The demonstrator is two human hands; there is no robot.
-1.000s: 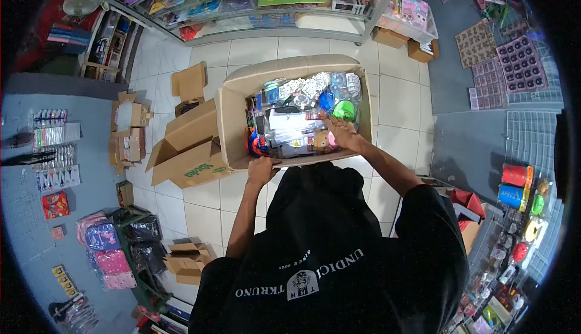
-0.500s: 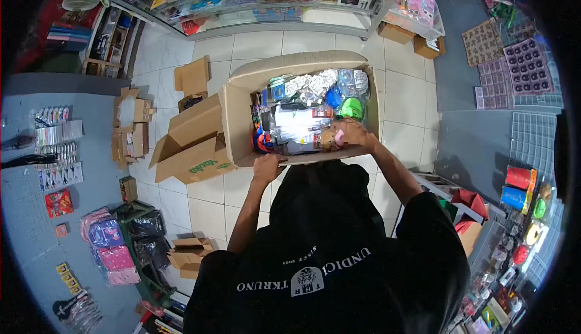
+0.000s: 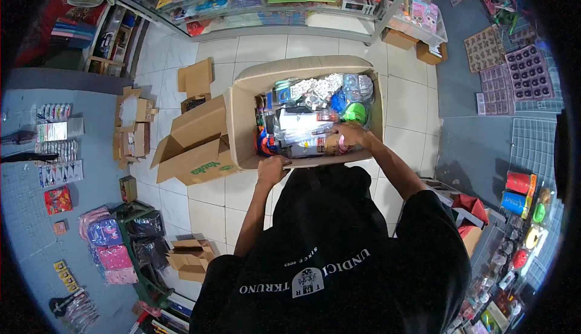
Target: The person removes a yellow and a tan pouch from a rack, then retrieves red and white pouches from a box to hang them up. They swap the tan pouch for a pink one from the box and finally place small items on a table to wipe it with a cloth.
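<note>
A large open cardboard box (image 3: 308, 65) stands before me, filled with small packaged goods. My left hand (image 3: 273, 169) is closed over its near rim, toward the left corner. Inside the box, at the near right, my right hand (image 3: 353, 135) has its fingers bent down among the goods; what they grip is not clear. Close to those fingers lie clear plastic packets (image 3: 296, 122) with bright glare. A brown and pink item (image 3: 342, 145) sits just below the hand, and a green round item (image 3: 354, 113) just above it. White patterned packets (image 3: 318, 87) lie along the far side.
Another open carton (image 3: 200, 143) adjoins the box on the left. More cartons (image 3: 132, 122) stand farther left, with a small one (image 3: 190, 258) below. A glass display case (image 3: 284, 22) runs across the back. Bagged backpacks (image 3: 109, 243) and a red item (image 3: 469, 210) flank me.
My right hand has shifted slightly within the box, its fingers reaching a little left toward the clear packets. My left hand stays on the rim. The whole view has shifted slightly.
</note>
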